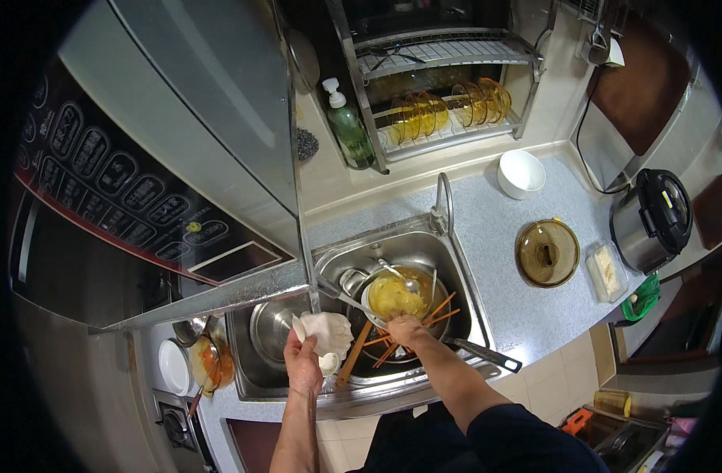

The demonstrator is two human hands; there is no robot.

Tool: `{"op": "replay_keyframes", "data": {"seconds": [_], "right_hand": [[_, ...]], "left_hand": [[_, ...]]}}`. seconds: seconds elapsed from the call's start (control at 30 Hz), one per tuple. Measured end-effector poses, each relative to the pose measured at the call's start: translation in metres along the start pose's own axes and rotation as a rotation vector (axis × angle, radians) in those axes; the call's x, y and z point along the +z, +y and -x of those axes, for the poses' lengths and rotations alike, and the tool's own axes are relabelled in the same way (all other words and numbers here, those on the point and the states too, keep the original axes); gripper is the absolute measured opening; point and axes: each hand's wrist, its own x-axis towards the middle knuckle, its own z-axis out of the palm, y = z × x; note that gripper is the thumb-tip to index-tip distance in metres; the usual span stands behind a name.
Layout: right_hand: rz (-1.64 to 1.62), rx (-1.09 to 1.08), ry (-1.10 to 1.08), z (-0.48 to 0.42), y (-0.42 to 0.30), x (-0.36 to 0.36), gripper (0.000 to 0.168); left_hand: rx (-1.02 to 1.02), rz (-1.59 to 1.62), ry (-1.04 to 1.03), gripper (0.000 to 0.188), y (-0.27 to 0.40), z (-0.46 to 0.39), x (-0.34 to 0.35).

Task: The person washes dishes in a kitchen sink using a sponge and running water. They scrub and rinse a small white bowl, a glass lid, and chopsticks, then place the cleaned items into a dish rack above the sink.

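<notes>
My left hand [302, 359] holds a crumpled white dishcloth [325, 336] over the divider of a stainless steel double sink [481, 319]. A white piece pokes up between thumb and cloth; its kind is unclear. In the right basin, my right hand [406, 330] reaches to the near rim of a yellowish bowl [396, 295]; its fingertips are hidden, so its grip is unclear. A metal spoon [411, 285] rests in that bowl. Orange-brown chopsticks [442, 306] fan out beneath and beside my right hand. A wooden spatula [354, 358] leans across the divider.
A black pan handle [488, 353] juts over the sink's right edge. The faucet [445, 204] rises behind. Rightward stand a white bowl [521, 174], an amber glass lid [548, 253], a plastic container [607, 273] and an electric cooker [652, 222]. A cabinet [219, 118] overhangs the left.
</notes>
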Motion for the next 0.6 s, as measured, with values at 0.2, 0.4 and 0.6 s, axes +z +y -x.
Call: {"op": "replay_keyframes", "data": {"seconds": [0.2,0.4,0.6], "right_hand": [[0.041,-0.056,-0.016,0.020,0.000,-0.026,0.026],[0.128,-0.091,0.000,0.027,0.012,-0.029,0.035],[-0.104,-0.056,0.314,0.029,0.031,-0.041,0.025]], "left_hand": [[-0.003,0.054,0.038,0.040,0.002,0.008,0.014],[-0.008,0.076,0.027,0.048,0.001,0.013,0.025],[-0.001,0.063,0.021,0.057,-0.024,0.000,0.022]]}}
